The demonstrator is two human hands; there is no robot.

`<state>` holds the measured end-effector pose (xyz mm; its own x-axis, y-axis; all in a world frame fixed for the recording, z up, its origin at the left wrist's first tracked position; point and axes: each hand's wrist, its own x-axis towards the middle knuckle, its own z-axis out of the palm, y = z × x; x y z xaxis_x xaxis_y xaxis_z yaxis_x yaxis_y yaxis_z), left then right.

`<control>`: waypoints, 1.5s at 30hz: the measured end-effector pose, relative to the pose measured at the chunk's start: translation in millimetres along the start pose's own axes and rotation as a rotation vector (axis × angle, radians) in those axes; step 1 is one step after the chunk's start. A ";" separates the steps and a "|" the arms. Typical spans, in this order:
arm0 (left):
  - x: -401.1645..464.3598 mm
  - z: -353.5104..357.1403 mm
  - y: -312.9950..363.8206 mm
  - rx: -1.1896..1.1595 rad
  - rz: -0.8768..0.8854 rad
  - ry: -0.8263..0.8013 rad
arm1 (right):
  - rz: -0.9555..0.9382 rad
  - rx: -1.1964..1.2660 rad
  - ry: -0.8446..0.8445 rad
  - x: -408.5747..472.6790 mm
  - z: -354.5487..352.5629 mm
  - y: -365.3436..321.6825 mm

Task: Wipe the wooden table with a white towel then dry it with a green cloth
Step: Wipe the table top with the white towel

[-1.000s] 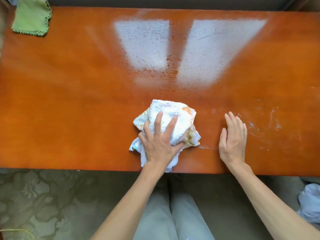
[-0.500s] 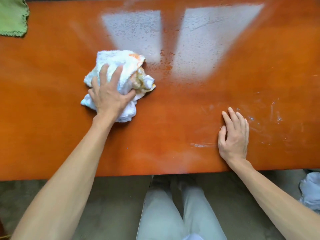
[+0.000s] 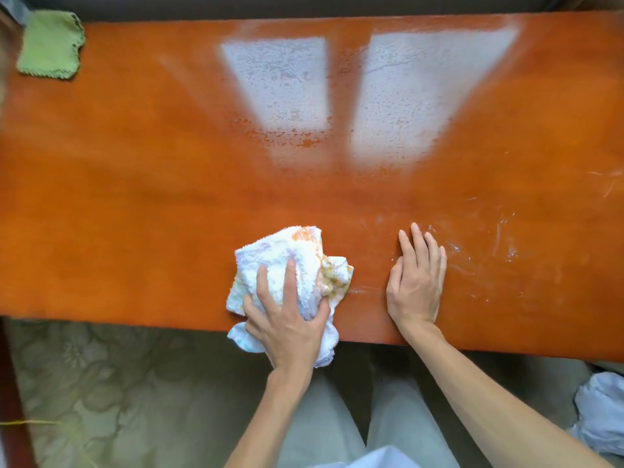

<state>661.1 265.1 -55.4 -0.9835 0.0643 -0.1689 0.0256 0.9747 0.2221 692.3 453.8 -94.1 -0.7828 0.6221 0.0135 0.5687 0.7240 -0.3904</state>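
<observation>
A glossy orange-brown wooden table (image 3: 135, 197) fills the head view. My left hand (image 3: 287, 325) grips a bunched white towel (image 3: 287, 255) with orange marks and holds it down at the table's near edge, centre. Part of the towel hangs over that edge. My right hand (image 3: 417, 285) lies flat on the wood just right of the towel, fingers straight and together, holding nothing. A folded green cloth (image 3: 50, 50) lies at the far left corner, well away from both hands.
Wet streaks (image 3: 499, 251) glisten on the wood right of my right hand. Two pale window reflections (image 3: 405, 106) show damp speckles on the far middle. A patterned floor covering (image 3: 118, 383) lies below the near edge, and a white bundle (image 3: 601, 410) sits at lower right.
My left hand swept the towel from near centre out to the far left, then pulled it back to the near edge. My right hand stayed flat in place.
</observation>
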 end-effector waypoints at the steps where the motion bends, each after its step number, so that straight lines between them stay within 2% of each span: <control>1: -4.8 3.7 17.0 -0.003 0.023 -0.013 | -0.009 0.013 0.003 -0.3 0.4 1.1; 5: 9.0 12.5 62.6 0.029 0.200 -0.020 | -0.022 0.097 0.026 -0.8 1.5 7.0; 7: 33.4 11.8 66.6 0.027 0.307 -0.024 | -0.013 0.140 0.035 -1.0 1.3 8.0; 10: 81.0 5.0 64.2 0.007 0.381 -0.030 | -0.023 0.130 0.028 -1.3 -0.6 6.6; 14: 144.5 -16.4 54.4 0.051 0.362 -0.106 | -0.027 0.105 -0.038 -0.9 -5.0 6.2; 18: 177.1 -36.1 20.1 0.029 0.279 -0.066 | -0.030 0.164 -0.158 0.4 -14.6 10.9; 22: 148.1 -32.5 0.1 -0.014 0.130 -0.016 | -0.093 0.220 -0.221 2.1 -32.1 22.3; 26: 72.4 -12.0 1.3 -0.032 0.040 0.053 | -0.135 0.144 -0.170 2.3 -47.0 49.0; 31: -1.8 11.4 36.2 0.033 0.113 -0.001 | -0.054 0.007 -0.105 -1.2 -60.3 96.9; 35: -18.7 19.8 69.7 0.091 0.173 -0.058 | 0.033 -0.073 -0.075 -5.1 -63.6 125.1; 40: 35.1 16.2 83.6 0.057 0.414 -0.041 | 0.049 -0.125 -0.067 -8.8 -56.6 133.7; 45: 116.2 2.3 105.5 0.073 0.391 -0.080 | 0.043 -0.115 -0.038 -9.5 -55.2 133.7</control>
<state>550.0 375.9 -53.8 -0.8800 0.4471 -0.1604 0.4107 0.8858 0.2161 789.7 561.1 -95.6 -0.7649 0.6431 -0.0371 0.6255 0.7277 -0.2815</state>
